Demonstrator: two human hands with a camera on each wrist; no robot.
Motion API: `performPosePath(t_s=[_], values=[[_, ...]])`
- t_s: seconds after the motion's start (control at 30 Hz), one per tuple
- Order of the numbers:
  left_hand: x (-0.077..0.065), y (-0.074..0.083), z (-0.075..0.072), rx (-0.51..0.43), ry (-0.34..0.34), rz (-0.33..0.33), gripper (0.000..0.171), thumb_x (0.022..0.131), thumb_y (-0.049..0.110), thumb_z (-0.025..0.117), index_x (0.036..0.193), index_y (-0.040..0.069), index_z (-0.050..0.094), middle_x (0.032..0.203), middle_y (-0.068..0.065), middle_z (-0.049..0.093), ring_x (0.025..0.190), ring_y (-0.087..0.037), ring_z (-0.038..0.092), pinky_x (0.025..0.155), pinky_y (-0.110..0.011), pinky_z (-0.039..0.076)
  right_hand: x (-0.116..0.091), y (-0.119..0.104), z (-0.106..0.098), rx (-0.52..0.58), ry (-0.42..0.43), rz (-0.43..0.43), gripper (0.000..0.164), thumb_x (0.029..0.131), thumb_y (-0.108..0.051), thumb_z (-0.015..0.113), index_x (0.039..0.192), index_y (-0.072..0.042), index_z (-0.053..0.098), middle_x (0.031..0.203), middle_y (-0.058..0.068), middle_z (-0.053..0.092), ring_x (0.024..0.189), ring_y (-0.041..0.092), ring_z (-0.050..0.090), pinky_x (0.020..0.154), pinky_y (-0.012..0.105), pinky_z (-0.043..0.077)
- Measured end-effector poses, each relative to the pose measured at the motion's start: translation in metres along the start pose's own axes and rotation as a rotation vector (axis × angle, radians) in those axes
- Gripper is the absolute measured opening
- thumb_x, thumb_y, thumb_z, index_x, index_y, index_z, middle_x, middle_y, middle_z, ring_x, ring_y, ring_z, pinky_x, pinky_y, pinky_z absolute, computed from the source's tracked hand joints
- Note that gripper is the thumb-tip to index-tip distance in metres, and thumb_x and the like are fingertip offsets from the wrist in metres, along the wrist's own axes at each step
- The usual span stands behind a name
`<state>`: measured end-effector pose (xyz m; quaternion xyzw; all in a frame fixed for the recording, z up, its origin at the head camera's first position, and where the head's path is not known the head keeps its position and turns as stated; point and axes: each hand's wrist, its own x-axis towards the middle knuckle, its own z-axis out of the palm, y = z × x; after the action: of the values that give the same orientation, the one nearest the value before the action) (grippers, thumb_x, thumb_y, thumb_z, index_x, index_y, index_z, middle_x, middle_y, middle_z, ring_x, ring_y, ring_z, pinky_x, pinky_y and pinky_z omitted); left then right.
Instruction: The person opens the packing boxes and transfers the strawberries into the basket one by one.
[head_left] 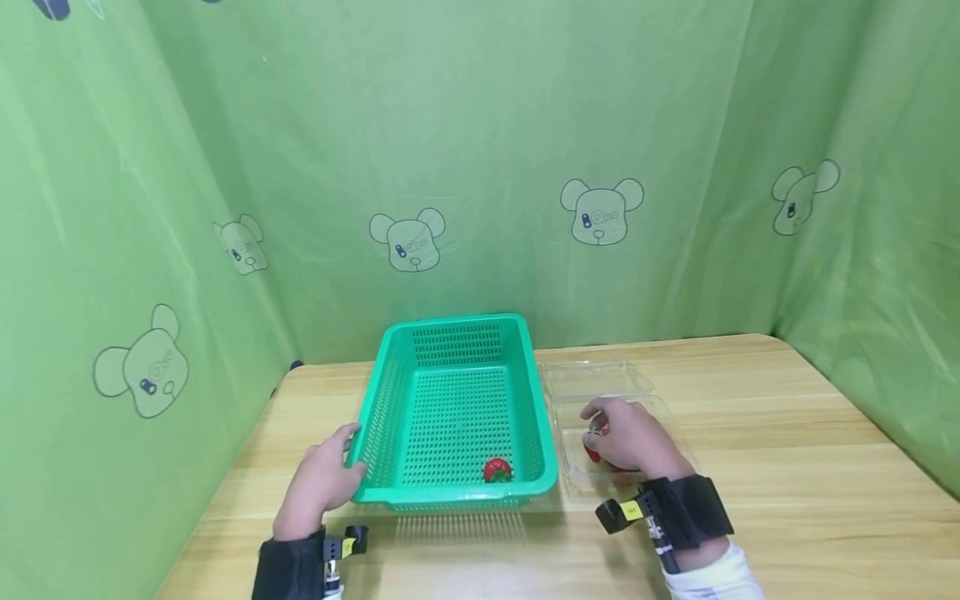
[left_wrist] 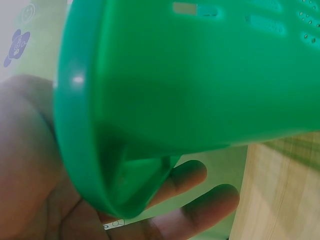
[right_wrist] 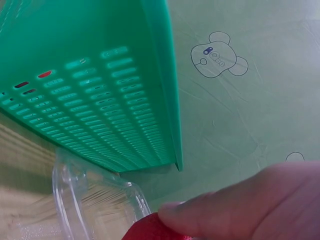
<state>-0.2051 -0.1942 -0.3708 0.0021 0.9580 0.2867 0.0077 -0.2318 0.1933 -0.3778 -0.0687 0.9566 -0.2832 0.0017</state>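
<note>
A green plastic basket [head_left: 456,497] stands on the table, with one red strawberry [head_left: 497,470] in its near right corner. My left hand [head_left: 321,477] grips the basket's rim at the near left corner; the left wrist view shows the rim [left_wrist: 75,115] between thumb side and fingers. Right of the basket lies a clear plastic clamshell box [head_left: 567,454], its lid [head_left: 596,379] folded back. Over this box my right hand [head_left: 636,435] pinches a strawberry [right_wrist: 152,229], its thumb pressed on the red side. The palm hides part of the box's inside.
The wooden table [head_left: 810,467] extends to the right and towards me. A green curtain [head_left: 487,167] printed with bear heads hangs behind the table and along both sides. The basket's right wall stands close beside the clear box.
</note>
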Motion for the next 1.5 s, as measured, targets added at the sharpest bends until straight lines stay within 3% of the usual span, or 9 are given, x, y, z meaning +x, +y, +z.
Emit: performPosePath(t_s=[0.3,0.53,0.87,1.5], values=[[-0.001,0.001,-0.001,0.001,-0.008,-0.014,0.058,0.089,0.007,0.056,0.143,0.0,0.035,0.132,-0.03,0.051,0.116,-0.045,0.05,0.088,-0.059,0.044,-0.001,-0.002,0.0,0.007,0.017,-0.02,0.025,0.082,-0.011,0.069,0.106,-0.005,0.064,0.094,0.011,0.069,0.083,0.025,0.062,0.072,0.045,0.05],[0.0,0.001,-0.001,-0.002,-0.007,-0.011,0.058,0.089,0.007,0.056,0.143,0.0,0.035,0.132,-0.03,0.051,0.118,-0.047,0.047,0.089,-0.061,0.043,-0.001,-0.005,-0.001,0.025,0.015,0.0,0.026,0.083,-0.011,0.069,0.109,-0.006,0.064,0.098,0.012,0.068,0.081,0.023,0.061,0.069,0.04,0.05],[-0.002,0.0,0.0,-0.003,0.001,-0.004,0.058,0.089,0.007,0.056,0.142,0.0,0.035,0.132,-0.03,0.052,0.119,-0.048,0.046,0.092,-0.062,0.041,-0.002,-0.009,-0.003,0.013,0.049,-0.053,0.026,0.083,-0.012,0.069,0.108,-0.005,0.065,0.097,0.013,0.069,0.084,0.026,0.063,0.07,0.043,0.051],[0.0,0.001,0.0,-0.006,0.005,-0.005,0.058,0.088,0.007,0.057,0.142,0.0,0.036,0.131,-0.03,0.052,0.113,-0.042,0.053,0.084,-0.055,0.047,-0.006,-0.017,-0.004,0.026,0.107,-0.105,0.027,0.084,-0.014,0.068,0.109,-0.006,0.065,0.094,0.012,0.071,0.078,0.022,0.062,0.064,0.039,0.049]])
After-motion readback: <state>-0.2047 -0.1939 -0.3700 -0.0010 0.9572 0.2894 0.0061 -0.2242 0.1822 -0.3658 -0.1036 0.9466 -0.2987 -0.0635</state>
